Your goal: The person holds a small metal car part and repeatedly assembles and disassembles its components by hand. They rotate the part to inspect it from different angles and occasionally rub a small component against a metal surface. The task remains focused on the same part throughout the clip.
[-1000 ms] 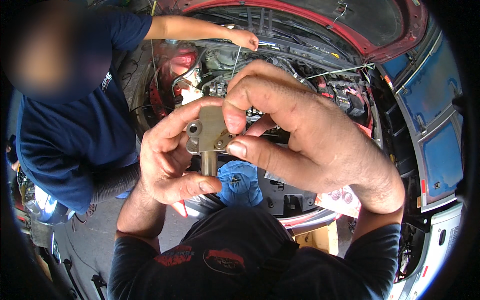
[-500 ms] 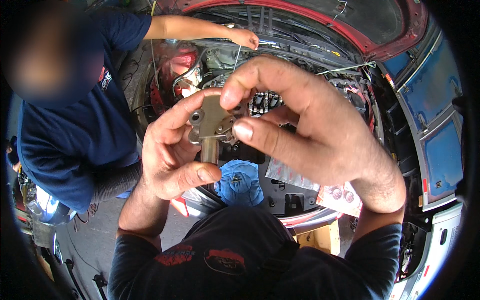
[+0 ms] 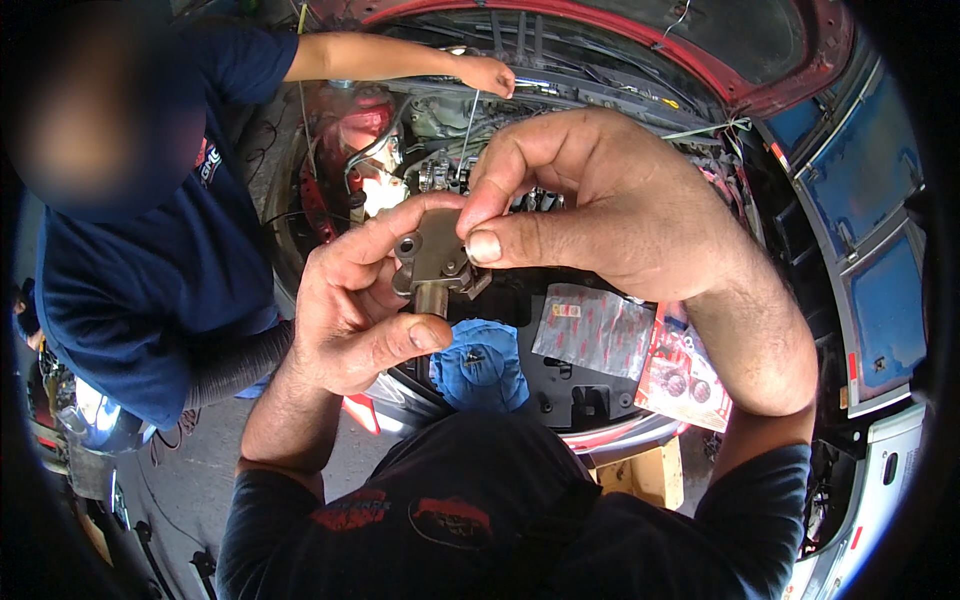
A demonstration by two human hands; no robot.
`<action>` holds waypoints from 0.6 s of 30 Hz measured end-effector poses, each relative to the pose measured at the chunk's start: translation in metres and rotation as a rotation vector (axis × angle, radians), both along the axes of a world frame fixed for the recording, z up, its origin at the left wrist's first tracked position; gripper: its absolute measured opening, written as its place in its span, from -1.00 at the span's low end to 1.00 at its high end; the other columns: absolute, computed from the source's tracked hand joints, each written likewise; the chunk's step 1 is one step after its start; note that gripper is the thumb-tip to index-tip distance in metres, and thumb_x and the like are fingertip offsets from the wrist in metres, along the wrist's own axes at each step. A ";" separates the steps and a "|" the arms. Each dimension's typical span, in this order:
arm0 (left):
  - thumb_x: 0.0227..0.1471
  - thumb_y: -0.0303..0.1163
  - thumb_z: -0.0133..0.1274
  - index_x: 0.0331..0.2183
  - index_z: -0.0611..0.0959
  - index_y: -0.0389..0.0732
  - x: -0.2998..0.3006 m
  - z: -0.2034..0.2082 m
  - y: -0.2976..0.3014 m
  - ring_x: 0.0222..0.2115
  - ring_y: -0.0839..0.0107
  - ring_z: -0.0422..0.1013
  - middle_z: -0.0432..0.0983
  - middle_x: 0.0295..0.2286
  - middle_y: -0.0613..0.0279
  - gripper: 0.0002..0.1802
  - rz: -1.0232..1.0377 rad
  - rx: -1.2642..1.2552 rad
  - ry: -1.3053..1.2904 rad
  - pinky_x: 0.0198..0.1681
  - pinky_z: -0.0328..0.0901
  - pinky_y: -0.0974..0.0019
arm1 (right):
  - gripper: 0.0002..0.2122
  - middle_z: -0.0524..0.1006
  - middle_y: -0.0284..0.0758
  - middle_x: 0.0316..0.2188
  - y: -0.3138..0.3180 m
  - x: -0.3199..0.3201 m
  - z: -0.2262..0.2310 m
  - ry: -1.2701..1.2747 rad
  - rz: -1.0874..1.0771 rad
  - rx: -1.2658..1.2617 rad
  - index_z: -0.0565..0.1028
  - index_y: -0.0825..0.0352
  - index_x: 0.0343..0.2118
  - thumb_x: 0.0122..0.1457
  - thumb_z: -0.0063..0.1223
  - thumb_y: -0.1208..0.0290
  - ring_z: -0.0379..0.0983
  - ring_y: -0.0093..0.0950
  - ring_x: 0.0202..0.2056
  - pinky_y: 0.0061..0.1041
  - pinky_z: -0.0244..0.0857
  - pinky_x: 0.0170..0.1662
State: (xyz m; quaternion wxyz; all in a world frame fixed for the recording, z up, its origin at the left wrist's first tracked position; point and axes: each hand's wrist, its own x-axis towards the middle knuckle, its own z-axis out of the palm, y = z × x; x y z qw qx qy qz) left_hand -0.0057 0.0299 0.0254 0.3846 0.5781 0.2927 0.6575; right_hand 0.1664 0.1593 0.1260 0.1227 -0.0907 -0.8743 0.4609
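A metal chain tensioner point(image 3: 436, 248), with a flat body, a mounting hole at one side and a short round plunger pointing down, is held up over the engine bay. My left hand point(image 3: 345, 310) is closed round it, fingers behind the body and thumb beside the plunger. The thumb and forefinger of my right hand point(image 3: 630, 210) pinch together at the body's upper right edge. Whether a small part sits between those two fingertips is hidden. Beneath lies a blue cloth point(image 3: 500, 385) with small dark pieces on it.
Behind my hands is the open engine point(image 3: 440, 175), under a raised red hood point(image 3: 770, 95). A clear plastic bag point(image 3: 590, 330) and a printed package point(image 3: 685, 385) lie at right. At left a co-worker in dark blue point(image 3: 150, 290) reaches a hand point(image 3: 487, 76) holding a thin rod.
My right thumb and forefinger have closed together at the tensioner's edge. The tensioner has shifted slightly right and down, and less of the plunger shows.
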 end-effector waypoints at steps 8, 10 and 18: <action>-0.08 -0.50 0.31 0.10 0.37 -0.50 -0.009 -0.005 0.006 -0.01 0.37 0.38 0.44 -0.03 -0.01 -0.27 -0.019 0.043 0.030 0.10 0.24 0.30 | -0.88 0.55 -0.38 -0.38 0.007 -0.001 -0.006 0.061 0.025 -0.011 0.56 0.38 -0.31 0.11 0.25 0.50 0.49 -0.62 -0.28 -0.60 0.38 -0.14; -0.08 -0.50 0.31 0.09 0.38 -0.51 -0.009 -0.005 0.008 -0.01 0.38 0.38 0.45 -0.04 0.00 -0.28 0.003 0.060 0.045 0.08 0.25 0.31 | -0.88 0.55 -0.38 -0.38 0.008 -0.002 -0.007 0.074 0.039 -0.002 0.56 0.38 -0.31 0.11 0.25 0.50 0.49 -0.62 -0.27 -0.60 0.38 -0.13; -0.14 -0.47 0.37 0.09 0.38 -0.50 -0.015 -0.005 0.011 -0.02 0.34 0.40 0.46 -0.04 -0.08 -0.21 0.086 0.231 0.179 0.05 0.28 0.31 | -0.75 0.49 -0.32 -0.19 0.001 0.003 -0.009 0.226 0.076 0.126 0.51 0.36 -0.17 0.08 0.26 0.51 0.45 -0.54 -0.13 -0.53 0.39 -0.08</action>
